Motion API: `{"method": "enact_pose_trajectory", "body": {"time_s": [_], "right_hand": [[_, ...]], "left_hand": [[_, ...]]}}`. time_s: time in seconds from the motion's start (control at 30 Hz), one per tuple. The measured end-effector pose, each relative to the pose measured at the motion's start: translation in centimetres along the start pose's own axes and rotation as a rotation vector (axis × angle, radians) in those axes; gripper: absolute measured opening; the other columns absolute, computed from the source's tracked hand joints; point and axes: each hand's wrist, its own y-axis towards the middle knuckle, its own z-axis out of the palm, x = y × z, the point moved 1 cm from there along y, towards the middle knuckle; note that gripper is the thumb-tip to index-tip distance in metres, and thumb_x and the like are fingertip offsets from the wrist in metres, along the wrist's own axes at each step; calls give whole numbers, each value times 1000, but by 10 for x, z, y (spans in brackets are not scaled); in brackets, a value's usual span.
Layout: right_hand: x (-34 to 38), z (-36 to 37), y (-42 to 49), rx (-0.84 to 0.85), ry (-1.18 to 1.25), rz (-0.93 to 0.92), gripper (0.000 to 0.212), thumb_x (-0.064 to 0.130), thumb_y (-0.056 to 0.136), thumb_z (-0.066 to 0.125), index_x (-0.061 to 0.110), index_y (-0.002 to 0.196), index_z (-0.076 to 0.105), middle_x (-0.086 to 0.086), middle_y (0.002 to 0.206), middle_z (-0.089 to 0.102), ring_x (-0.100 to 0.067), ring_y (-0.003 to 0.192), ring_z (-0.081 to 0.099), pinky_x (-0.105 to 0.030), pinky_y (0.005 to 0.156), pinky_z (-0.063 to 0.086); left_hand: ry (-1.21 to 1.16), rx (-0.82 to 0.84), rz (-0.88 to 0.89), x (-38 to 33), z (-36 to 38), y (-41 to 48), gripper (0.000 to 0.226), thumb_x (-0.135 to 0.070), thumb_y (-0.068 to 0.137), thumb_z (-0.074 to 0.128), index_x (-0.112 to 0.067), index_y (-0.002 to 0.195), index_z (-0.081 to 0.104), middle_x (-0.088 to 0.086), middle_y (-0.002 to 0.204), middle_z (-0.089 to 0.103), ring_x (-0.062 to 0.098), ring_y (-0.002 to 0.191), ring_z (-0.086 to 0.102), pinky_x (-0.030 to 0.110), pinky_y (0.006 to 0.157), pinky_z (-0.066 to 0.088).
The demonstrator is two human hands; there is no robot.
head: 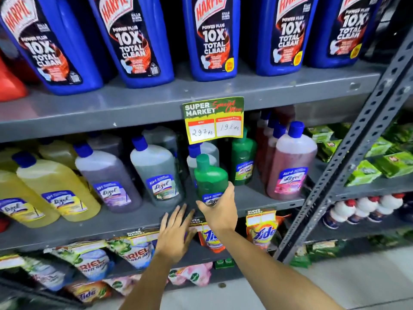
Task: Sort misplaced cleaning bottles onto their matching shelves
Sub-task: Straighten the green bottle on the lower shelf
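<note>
Nearest us, our left hand hovers flat and empty, fingers spread, over the lip of the middle shelf. Just beyond, at its 1 o'clock, our right hand wraps the base of a green bottle, thumb across the label, holding it upright above the shelf front.

The bottle looks like full, rigid plastic: fairly heavy for one hand, smooth and likely slippery, so we judge a grip round the waist steadier than this low one.

A second green bottle stands deeper in at 1 o'clock, with bare shelf in front of it; that gap seems the matching spot. A grey bottle crowds the 9 o'clock side, a pink bottle the 3 o'clock side. At 12 o'clock a price tag hangs from the upper shelf, so we keep the cap low.
</note>
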Motion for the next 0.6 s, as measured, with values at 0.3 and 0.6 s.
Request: {"method": "enact_pose_trajectory", "body": {"time_s": [0.3, 0.6], "right_hand": [[-23, -41, 35, -73, 8, 18, 86, 35, 60, 88, 24, 127, 34, 0, 123, 59, -24, 109, 62, -36, 87, 50], [-37, -76, 63, -94, -6, 24, 85, 32, 61, 89, 22, 125, 33, -1, 119, 60, -20, 95, 61, -30, 82, 45]], "left_hand": [[-34, 4, -6, -2, -6, -1, 59, -55, 101, 13, -28, 148, 35, 1, 153, 36, 22, 141, 27, 43, 113, 11], [-39, -3, -24, -4, -6, -1, 59, -57, 101, 11, -30, 149, 32, 0, 154, 35, 22, 142, 27, 42, 113, 9]]}}
